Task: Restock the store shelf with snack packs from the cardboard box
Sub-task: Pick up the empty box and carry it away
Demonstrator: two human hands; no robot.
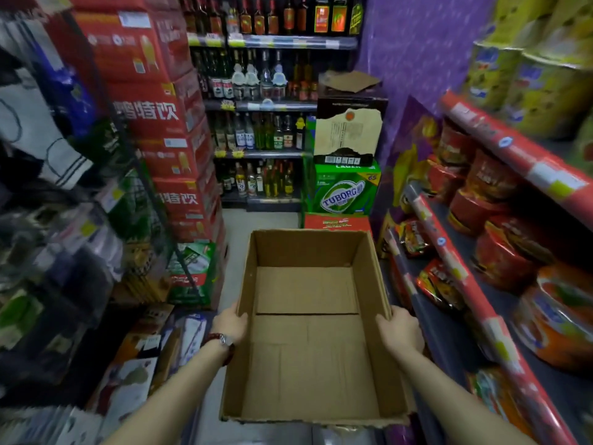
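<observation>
An open brown cardboard box [308, 364] fills the lower middle of the head view, held up in front of me over the aisle floor. Its inside is bare; no packs show in it. My left hand [229, 324] grips the box's left wall, a red bead bracelet on that wrist. My right hand [399, 330] grips the right wall. The store shelf [449, 252] runs along the right, with red price rails. Red and orange snack packs [500, 252] sit in rows on its tiers.
Stacked red drink cartons [160, 123] rise on the left. A green Tuborg case [345, 187] with boxes on top stands ahead, in front of a bottle shelf [263, 107]. Goods crowd the left rack. A narrow strip of pale floor [237, 232] runs between them.
</observation>
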